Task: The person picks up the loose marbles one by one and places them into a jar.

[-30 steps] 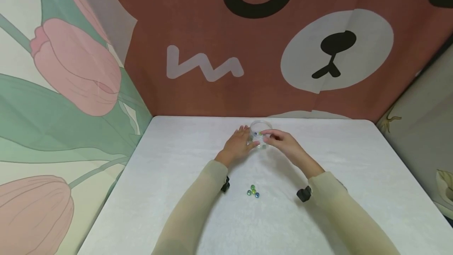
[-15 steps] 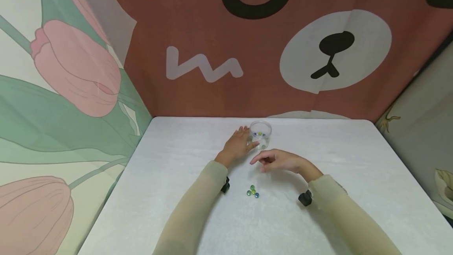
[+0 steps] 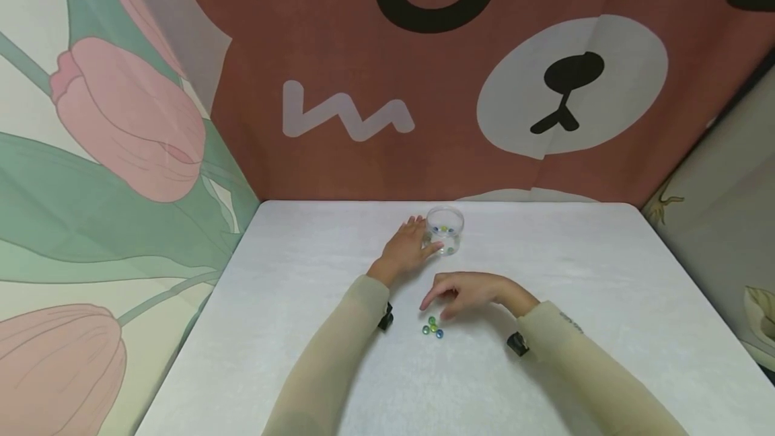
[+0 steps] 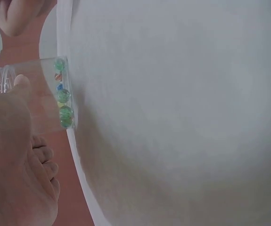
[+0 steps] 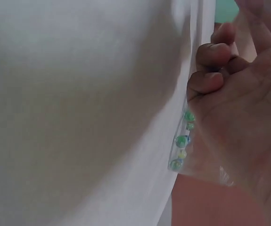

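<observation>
A clear plastic jar (image 3: 457, 222) stands near the table's back edge, with several glass marbles at its bottom. My left hand (image 3: 404, 247) holds the jar from its left side; in the left wrist view the thumb (image 4: 22, 84) lies against the jar's wall. Closer to me, a small cluster of green, yellow-green and blue marbles (image 3: 434, 328) lies on the table. Just above and behind this cluster hovers my right hand (image 3: 469, 289), index finger and thumb apart, nothing visible between them. The right wrist view shows its other fingers (image 5: 209, 82) loosely curled.
A white cloth covers the table (image 3: 290, 328). Behind it hangs a brown curtain (image 3: 339, 173) with a bear print, and a tulip-patterned curtain (image 3: 139, 120) hangs at the left.
My right hand has drawn back from over the jar toward me and come down near the loose marbles. The left hand and the jar have stayed in place.
</observation>
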`<state>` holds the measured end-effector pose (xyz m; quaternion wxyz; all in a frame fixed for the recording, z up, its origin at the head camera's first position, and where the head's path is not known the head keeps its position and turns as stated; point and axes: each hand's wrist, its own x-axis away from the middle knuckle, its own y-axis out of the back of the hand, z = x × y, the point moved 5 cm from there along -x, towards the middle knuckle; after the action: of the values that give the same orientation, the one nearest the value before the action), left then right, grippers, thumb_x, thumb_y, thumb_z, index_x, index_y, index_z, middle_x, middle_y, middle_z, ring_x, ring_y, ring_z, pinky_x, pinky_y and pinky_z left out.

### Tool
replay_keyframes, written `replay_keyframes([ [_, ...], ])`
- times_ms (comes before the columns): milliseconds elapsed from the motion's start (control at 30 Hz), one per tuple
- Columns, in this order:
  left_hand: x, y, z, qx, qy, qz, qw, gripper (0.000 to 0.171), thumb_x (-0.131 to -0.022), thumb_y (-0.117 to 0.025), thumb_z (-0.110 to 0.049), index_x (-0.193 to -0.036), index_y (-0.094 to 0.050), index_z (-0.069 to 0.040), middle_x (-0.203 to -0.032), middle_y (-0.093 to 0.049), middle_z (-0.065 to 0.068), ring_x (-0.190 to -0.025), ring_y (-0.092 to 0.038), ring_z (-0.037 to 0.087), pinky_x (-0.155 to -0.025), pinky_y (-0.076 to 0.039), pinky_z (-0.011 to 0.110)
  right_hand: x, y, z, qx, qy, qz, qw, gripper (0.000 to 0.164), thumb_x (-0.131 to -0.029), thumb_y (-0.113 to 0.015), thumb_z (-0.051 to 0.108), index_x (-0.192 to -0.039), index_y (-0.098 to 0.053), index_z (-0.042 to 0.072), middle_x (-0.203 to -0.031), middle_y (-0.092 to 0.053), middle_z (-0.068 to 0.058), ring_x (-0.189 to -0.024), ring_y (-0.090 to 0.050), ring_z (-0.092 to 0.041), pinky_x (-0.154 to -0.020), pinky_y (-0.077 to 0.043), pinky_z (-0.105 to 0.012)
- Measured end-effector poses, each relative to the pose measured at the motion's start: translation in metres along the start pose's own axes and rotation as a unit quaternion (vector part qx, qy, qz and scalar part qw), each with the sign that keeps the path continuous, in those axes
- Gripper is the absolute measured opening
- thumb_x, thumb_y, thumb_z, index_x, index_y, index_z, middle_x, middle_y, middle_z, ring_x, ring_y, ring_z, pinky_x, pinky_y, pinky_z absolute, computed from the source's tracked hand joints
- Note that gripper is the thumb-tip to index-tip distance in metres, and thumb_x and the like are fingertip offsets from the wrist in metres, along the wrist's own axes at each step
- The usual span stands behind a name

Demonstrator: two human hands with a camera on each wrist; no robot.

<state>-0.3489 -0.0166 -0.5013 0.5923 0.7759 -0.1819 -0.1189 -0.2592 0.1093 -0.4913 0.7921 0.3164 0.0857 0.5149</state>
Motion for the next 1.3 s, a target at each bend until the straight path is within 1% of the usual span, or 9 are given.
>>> replay_keyframes([
  [100,0.000,0.000,0.000,0.007,0.001,0.000,1.0000,0.086,-0.103,-0.034,-0.065,-0.161,-0.021,-0.004,-0.168,-0.020,0.011,-0.157,-0.013,0.026,-0.128,-0.009,0.035,-0.002,-0.002,0.002,0.028,0.008,0.006,1.000,0.035,-0.088,-0.080,0.015,-0.123,-0.075,0.016,-0.092,-0.054,-0.005,-0.080,-0.042,-0.011,-0.073,-0.038,-0.020],
  [233,0.000,-0.001,0.001,0.010,0.002,-0.001,1.0000,0.085,-0.103,-0.035,-0.065,-0.161,-0.022,-0.005,-0.168,-0.021,0.011,-0.157,-0.012,0.024,-0.128,-0.009,0.035,-0.003,-0.006,0.003,0.056,0.008,0.006,0.998,0.035,-0.086,-0.081,0.015,-0.120,-0.076,0.019,-0.098,-0.058,-0.002,-0.084,-0.045,-0.009,-0.078,-0.039,-0.020],
  [333,0.000,-0.002,0.002,0.009,0.003,0.000,1.0000,0.085,-0.103,-0.035,-0.065,-0.161,-0.022,-0.005,-0.168,-0.021,0.011,-0.157,-0.012,0.023,-0.128,-0.010,0.035,-0.005,-0.009,0.003,0.070,-0.005,0.011,0.997,0.034,-0.084,-0.082,0.013,-0.117,-0.078,0.022,-0.100,-0.058,0.001,-0.087,-0.045,-0.007,-0.081,-0.040,-0.020],
  [500,0.001,-0.003,0.003,0.014,0.003,-0.001,0.9999,0.085,-0.103,-0.034,-0.065,-0.161,-0.022,-0.005,-0.168,-0.020,0.010,-0.157,-0.011,0.024,-0.128,-0.010,0.036,-0.009,-0.013,0.000,0.091,-0.029,0.020,0.995,0.033,-0.082,-0.083,0.012,-0.113,-0.079,0.025,-0.098,-0.056,0.008,-0.087,-0.044,-0.003,-0.082,-0.040,-0.020],
  [700,0.001,-0.002,0.002,0.018,0.000,-0.003,0.9998,0.084,-0.103,-0.035,-0.065,-0.161,-0.023,-0.005,-0.168,-0.021,0.011,-0.157,-0.012,0.025,-0.128,-0.010,0.036,-0.013,-0.015,0.002,0.091,-0.022,0.020,0.995,0.030,-0.082,-0.084,0.011,-0.108,-0.081,0.024,-0.095,-0.055,0.009,-0.083,-0.043,-0.003,-0.079,-0.041,-0.020],
  [867,0.000,-0.002,0.002,0.013,-0.002,-0.004,0.9999,0.084,-0.103,-0.034,-0.064,-0.161,-0.023,-0.005,-0.167,-0.022,0.011,-0.157,-0.013,0.026,-0.128,-0.009,0.035,-0.014,-0.014,0.002,0.084,-0.019,0.011,0.996,0.026,-0.082,-0.083,0.011,-0.105,-0.082,0.023,-0.091,-0.055,0.010,-0.080,-0.042,-0.002,-0.076,-0.040,-0.020],
  [1067,0.000,0.000,0.001,0.014,-0.001,-0.003,0.9999,0.084,-0.103,-0.036,-0.064,-0.161,-0.024,-0.005,-0.167,-0.022,0.011,-0.156,-0.014,0.026,-0.128,-0.009,0.035,-0.015,-0.013,0.001,0.078,-0.017,0.001,0.997,0.019,-0.083,-0.084,0.012,-0.100,-0.083,0.022,-0.087,-0.055,0.010,-0.080,-0.043,-0.002,-0.076,-0.042,-0.020],
  [1300,0.000,0.000,0.001,0.018,-0.002,-0.001,0.9998,0.083,-0.103,-0.037,-0.063,-0.161,-0.023,-0.004,-0.167,-0.022,0.012,-0.156,-0.013,0.026,-0.128,-0.010,0.036,-0.014,-0.011,-0.002,0.079,-0.022,-0.002,0.997,0.019,-0.083,-0.084,0.015,-0.099,-0.082,0.024,-0.086,-0.055,0.012,-0.080,-0.044,-0.002,-0.077,-0.042,-0.020],
])
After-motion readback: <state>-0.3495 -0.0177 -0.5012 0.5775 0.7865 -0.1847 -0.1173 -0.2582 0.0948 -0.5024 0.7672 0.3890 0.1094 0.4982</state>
